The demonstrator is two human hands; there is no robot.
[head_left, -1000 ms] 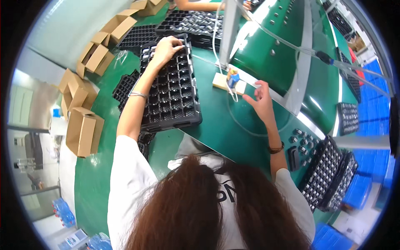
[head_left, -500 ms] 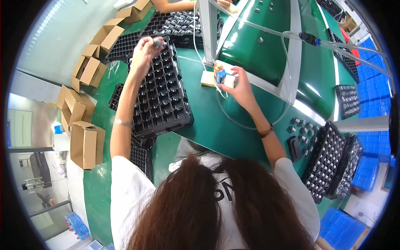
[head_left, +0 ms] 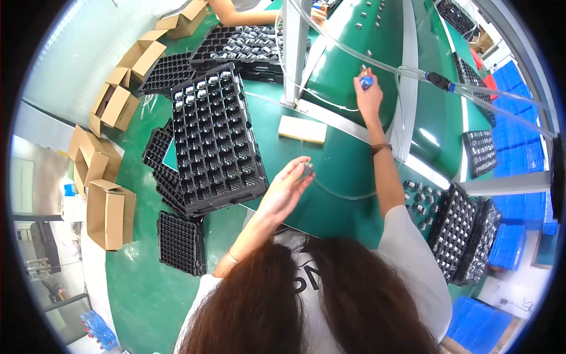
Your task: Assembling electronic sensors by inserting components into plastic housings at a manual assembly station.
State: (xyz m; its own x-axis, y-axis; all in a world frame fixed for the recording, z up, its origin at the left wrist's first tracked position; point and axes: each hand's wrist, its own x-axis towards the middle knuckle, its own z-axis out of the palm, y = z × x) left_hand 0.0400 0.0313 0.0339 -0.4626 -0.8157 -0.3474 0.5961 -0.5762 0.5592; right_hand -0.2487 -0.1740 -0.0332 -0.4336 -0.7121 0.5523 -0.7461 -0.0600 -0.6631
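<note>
My left hand (head_left: pixel 285 192) is closed at the fingertips on a small grey metal part (head_left: pixel 308 169), above the green table between the black tray and the foam block. Farther right, my right hand (head_left: pixel 368 97) reaches over the green belt. Its fingers wrap round a small blue tool (head_left: pixel 367 82), whose tip points away toward a loose metal part (head_left: pixel 369 53). The large black cell tray (head_left: pixel 221 147) lies left of my hands, with several metal parts in its far cells. A pale yellow foam block (head_left: pixel 302 129) rests on the table between my hands.
A grey upright post (head_left: pixel 294 59) and clear hoses (head_left: pixel 339 38) cross the space ahead. At the far left, a co-worker's arm (head_left: pixel 247 17) reaches over another filled tray (head_left: pixel 247 44). Loose parts (head_left: pixel 420 203) and stacked trays (head_left: pixel 454 233) are at right; cardboard boxes (head_left: pixel 111 215) stand left.
My left hand has come from the tray's far end toward me and right. My right hand has moved from the foam block out over the belt, taking the blue tool along.
</note>
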